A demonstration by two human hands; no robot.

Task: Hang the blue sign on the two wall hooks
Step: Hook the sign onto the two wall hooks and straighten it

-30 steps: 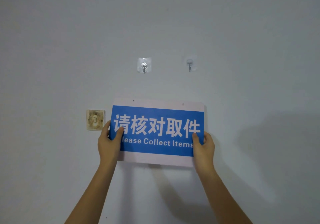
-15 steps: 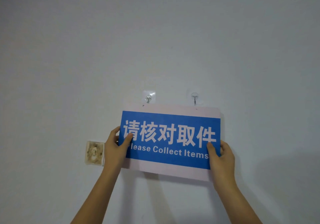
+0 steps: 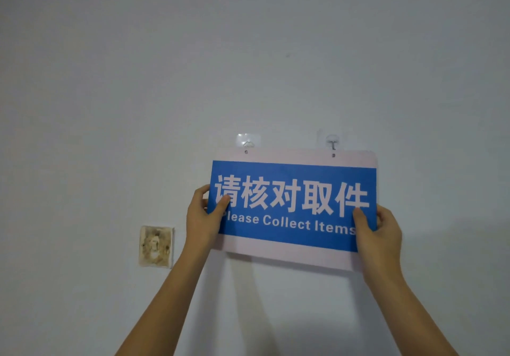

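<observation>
The blue sign (image 3: pixel 293 206) has climbed the wall (image 3: pixel 248 52) over the last second. A moment ago its top edge sat well below the two hooks; now the pale upper margin overlaps their lower ends, just right of the frame's centre. The left wall hook (image 3: pixel 248 143) stands directly above the left hanging hole (image 3: pixel 246 151), and the right wall hook (image 3: pixel 333 142) above the right hanging hole (image 3: pixel 333 155). Both holes show as small dark dots, and whether either hook tip has passed through is too small to tell. The sign tilts slightly, its right side lower.

The left hand (image 3: pixel 202 219) grips the sign's lower left edge, thumb across the blue face and fingers curled behind. The right hand (image 3: pixel 378 234) grips the lower right edge the same way, closed on the board. Both forearms reach up from the bottom of the frame.

The lift looks done and the job has narrowed to fine alignment: seating each hole over its hook, then letting the board settle down. Neither hand can safely let go yet. A stained square patch (image 3: pixel 156 246) sits on the wall left of the left hand, clear of the work.
</observation>
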